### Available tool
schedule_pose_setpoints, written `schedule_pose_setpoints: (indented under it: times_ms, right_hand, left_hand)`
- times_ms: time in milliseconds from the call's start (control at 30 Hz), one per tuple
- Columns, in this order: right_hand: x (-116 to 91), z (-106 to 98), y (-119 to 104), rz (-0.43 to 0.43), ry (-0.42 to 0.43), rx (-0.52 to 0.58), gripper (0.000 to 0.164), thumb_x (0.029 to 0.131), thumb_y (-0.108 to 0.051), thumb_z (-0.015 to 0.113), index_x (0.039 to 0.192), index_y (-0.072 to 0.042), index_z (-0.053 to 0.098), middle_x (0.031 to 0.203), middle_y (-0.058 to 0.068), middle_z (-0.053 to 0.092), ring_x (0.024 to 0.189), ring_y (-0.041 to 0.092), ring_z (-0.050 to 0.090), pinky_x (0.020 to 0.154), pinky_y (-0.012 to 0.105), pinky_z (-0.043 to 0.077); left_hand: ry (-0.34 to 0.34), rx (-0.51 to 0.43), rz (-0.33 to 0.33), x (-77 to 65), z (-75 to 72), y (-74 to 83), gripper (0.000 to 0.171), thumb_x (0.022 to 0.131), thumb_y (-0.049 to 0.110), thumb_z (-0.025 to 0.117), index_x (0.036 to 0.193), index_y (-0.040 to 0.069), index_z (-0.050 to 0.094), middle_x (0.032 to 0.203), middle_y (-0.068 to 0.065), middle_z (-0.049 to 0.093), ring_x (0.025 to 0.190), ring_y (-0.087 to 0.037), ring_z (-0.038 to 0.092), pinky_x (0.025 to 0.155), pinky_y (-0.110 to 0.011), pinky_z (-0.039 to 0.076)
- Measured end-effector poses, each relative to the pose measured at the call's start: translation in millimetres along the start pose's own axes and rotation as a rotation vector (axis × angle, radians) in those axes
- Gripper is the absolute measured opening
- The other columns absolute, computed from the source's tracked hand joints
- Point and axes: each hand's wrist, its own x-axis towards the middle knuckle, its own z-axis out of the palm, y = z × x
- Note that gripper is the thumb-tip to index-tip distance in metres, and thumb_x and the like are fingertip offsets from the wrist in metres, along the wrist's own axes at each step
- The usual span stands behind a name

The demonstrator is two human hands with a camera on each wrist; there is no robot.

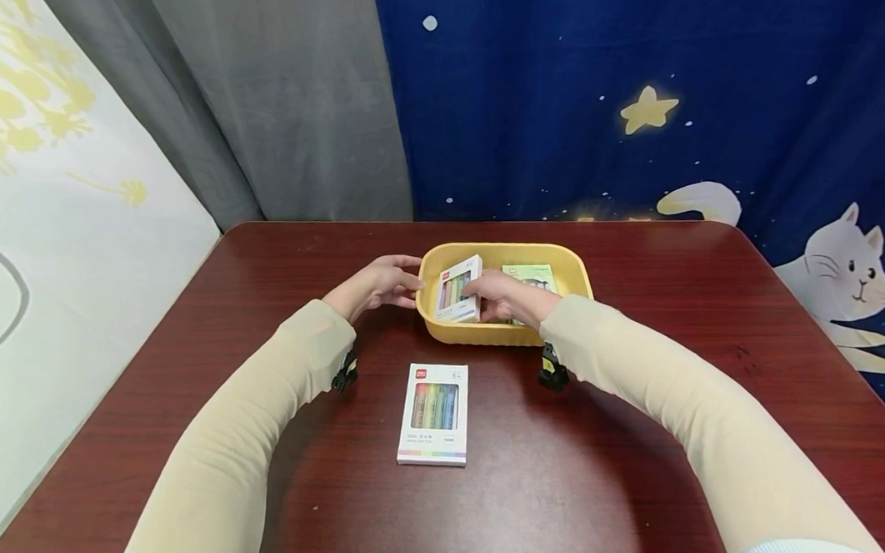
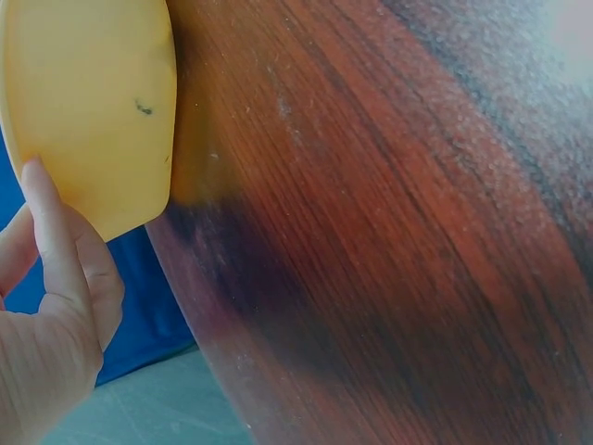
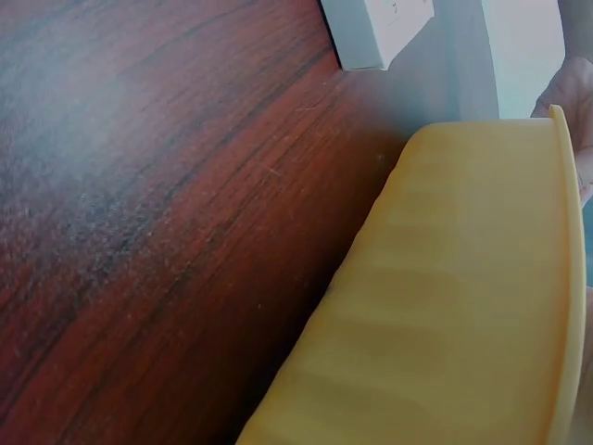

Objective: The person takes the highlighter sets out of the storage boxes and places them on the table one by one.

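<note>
A yellow plastic basket (image 1: pixel 475 333) stands at the middle of the table. My left hand (image 1: pixel 384 284) is at its left end, fingertips touching the rim; in the left wrist view the fingers (image 2: pixel 57 246) look fairly straight against the basket's outer wall. Reaching inside, my right hand (image 1: pixel 507 296) grips the right edge of a white highlighter box (image 1: pixel 451 297), thumb on the front. The box leans tilted in the left part of the basket. Behind the right hand is a green-and-white package (image 1: pixel 528 272), partly hidden. In the right wrist view the basket wall hides the right hand.
A second white highlighter box (image 1: pixel 433 415), with coloured pens behind its window, lies flat on the table in front of the basket. The dark red wooden table (image 1: pixel 334 499) ends at a grey and blue curtain. A white wall (image 1: pixel 75 287) stands at left.
</note>
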Motion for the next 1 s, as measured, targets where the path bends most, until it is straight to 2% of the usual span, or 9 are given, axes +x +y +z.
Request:
schedule_pose_setpoints:
  times_ms: [100,233,633,900,1000]
  right_hand:
    - [-28,9,-8,-0.022,0.002,0.008,0.056,0.092,0.006,0.036,0.144,-0.008,0.019,0.140,0.025,0.034,0.125,0.040,0.038,0.099,0.051,0.038]
    - [-46,14,-14,-0.044,0.018,0.002,0.062,0.091,0.009,0.038,0.144,-0.011,0.015,0.139,0.025,0.034,0.123,0.041,0.039,0.097,0.052,0.039]
    - [-28,-1,-13,-0.104,0.056,-0.029,0.068,0.091,0.008,0.040,0.146,-0.021,0.013,0.132,0.026,0.041,0.116,0.040,0.047,0.087,0.051,0.047]
    - [-34,-9,-22,-0.114,0.065,0.005,0.071,0.092,0.006,0.041,0.147,-0.025,0.010,0.131,0.022,0.042,0.115,0.035,0.048,0.091,0.050,0.044]
    - [-38,-13,-26,-0.128,0.057,0.004,0.073,0.092,0.005,0.042,0.147,-0.025,0.006,0.135,0.021,0.039,0.108,0.031,0.053,0.088,0.048,0.047]
  left_hand:
    - [0.002,0.002,-0.003,0.8,-0.1,-0.1,0.060,0.088,-0.004,0.053,0.141,0.010,0.031,0.110,-0.015,0.050,0.062,-0.011,0.058,0.054,-0.024,0.056]
    - [0.002,0.004,0.000,0.5,0.0,-0.1,0.060,0.088,-0.004,0.054,0.141,0.010,0.031,0.100,-0.012,0.050,0.062,-0.011,0.058,0.054,-0.024,0.056]
    - [0.003,-0.009,-0.008,1.5,-0.6,-0.3,0.060,0.088,-0.004,0.054,0.141,0.011,0.032,0.101,-0.011,0.051,0.063,-0.011,0.058,0.053,-0.023,0.056]
    - [-0.004,-0.016,-0.001,-0.2,-0.7,-0.3,0.060,0.087,-0.004,0.054,0.141,0.010,0.031,0.097,-0.009,0.052,0.063,-0.011,0.057,0.053,-0.024,0.056]
    - [-0.003,-0.012,0.003,-0.4,-0.9,-0.2,0.060,0.088,-0.004,0.054,0.141,0.009,0.031,0.096,-0.009,0.052,0.063,-0.011,0.057,0.054,-0.024,0.056]
